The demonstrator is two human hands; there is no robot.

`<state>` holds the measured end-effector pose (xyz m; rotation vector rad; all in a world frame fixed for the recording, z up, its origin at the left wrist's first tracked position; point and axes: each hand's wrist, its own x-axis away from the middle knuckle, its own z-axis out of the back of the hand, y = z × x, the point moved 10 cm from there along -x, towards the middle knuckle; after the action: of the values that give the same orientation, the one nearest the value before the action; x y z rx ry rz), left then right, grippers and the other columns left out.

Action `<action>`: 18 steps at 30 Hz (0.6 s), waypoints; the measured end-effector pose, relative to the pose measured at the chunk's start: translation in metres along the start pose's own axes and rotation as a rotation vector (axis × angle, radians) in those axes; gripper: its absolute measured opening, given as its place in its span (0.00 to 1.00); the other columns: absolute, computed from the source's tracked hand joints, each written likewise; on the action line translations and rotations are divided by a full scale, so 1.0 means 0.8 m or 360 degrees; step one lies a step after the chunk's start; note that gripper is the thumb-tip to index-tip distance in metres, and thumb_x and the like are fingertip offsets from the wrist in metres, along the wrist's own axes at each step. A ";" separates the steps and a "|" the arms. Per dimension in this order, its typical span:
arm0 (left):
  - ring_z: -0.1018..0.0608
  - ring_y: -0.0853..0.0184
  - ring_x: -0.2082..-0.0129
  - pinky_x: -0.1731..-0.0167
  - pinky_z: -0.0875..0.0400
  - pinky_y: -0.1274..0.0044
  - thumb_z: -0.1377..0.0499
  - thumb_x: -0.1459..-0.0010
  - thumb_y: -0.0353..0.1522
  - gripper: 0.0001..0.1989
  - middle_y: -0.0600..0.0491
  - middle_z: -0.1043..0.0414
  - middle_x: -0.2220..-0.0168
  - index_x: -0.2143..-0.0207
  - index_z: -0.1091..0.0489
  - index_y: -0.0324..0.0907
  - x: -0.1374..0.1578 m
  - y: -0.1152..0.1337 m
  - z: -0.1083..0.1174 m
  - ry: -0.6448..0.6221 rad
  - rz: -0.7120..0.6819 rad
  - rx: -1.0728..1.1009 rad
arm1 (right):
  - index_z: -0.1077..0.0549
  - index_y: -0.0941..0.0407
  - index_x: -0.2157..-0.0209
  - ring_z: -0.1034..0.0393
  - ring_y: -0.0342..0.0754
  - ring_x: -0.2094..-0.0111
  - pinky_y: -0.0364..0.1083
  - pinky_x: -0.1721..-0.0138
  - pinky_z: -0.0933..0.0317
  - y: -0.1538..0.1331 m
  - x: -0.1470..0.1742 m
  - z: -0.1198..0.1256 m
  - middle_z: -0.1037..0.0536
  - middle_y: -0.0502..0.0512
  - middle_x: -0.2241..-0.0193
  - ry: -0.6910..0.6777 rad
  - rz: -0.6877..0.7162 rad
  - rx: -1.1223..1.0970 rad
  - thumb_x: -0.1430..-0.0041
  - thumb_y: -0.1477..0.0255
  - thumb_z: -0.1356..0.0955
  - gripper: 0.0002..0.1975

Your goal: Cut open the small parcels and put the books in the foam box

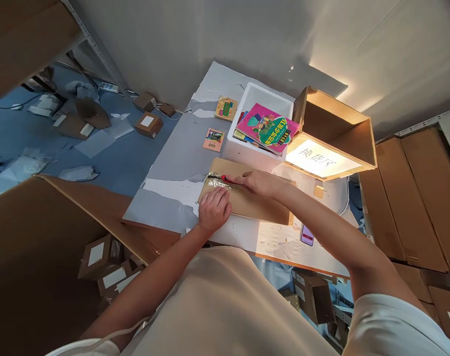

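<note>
A flat cardboard box [262, 203] lies on the table in front of me, with shiny clear tape [214, 182] across its left end. Closed around a red box cutter [224, 177], my right hand [256, 183] has the index finger stretched along it. The cutter's dark tip points left, over the taped end. My left hand [214, 207] grips the near left edge of the box, its fingers bent and close together; the thumb side faces right. Just behind the box stands a white foam bin [260, 155] with several books in it, a pink book [267, 127] on top.
Two small books, a tan one [226, 108] and a pink one [213, 140], lie on the table [165, 175]. An open carton [338, 133] with a handwritten label stands at right. A phone [307, 235] lies near the front edge. Large cartons flank the table.
</note>
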<state>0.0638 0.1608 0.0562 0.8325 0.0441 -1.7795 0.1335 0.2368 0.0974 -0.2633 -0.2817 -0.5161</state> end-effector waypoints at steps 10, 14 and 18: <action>0.27 0.55 0.46 0.51 0.35 0.64 0.48 0.43 0.33 0.19 0.43 0.25 0.51 0.51 0.28 0.42 0.008 -0.006 -0.012 -0.0152 0.0046 0.0006 | 0.45 0.53 0.35 0.30 0.47 0.71 0.44 0.68 0.46 -0.006 0.001 0.001 0.19 0.59 0.65 -0.0188 0.0080 0.0112 0.38 0.78 0.40 0.30; 0.26 0.55 0.47 0.52 0.35 0.65 0.48 0.43 0.32 0.18 0.43 0.25 0.52 0.52 0.27 0.41 0.008 -0.005 -0.008 -0.0124 0.0050 -0.0055 | 0.42 0.51 0.36 0.28 0.49 0.69 0.44 0.69 0.46 0.007 0.036 -0.001 0.20 0.61 0.64 -0.0334 -0.0074 0.0140 0.39 0.78 0.39 0.30; 0.27 0.55 0.47 0.51 0.36 0.65 0.47 0.44 0.32 0.18 0.44 0.25 0.51 0.52 0.27 0.42 0.007 -0.006 -0.010 -0.0118 0.0062 -0.0065 | 0.40 0.43 0.37 0.27 0.51 0.69 0.43 0.72 0.47 0.036 0.098 -0.007 0.21 0.60 0.64 -0.0381 -0.0304 0.0202 0.44 0.79 0.35 0.34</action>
<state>0.0628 0.1616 0.0456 0.7335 0.0155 -1.7658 0.2143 0.2241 0.1129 -0.1752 -0.5744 -0.6533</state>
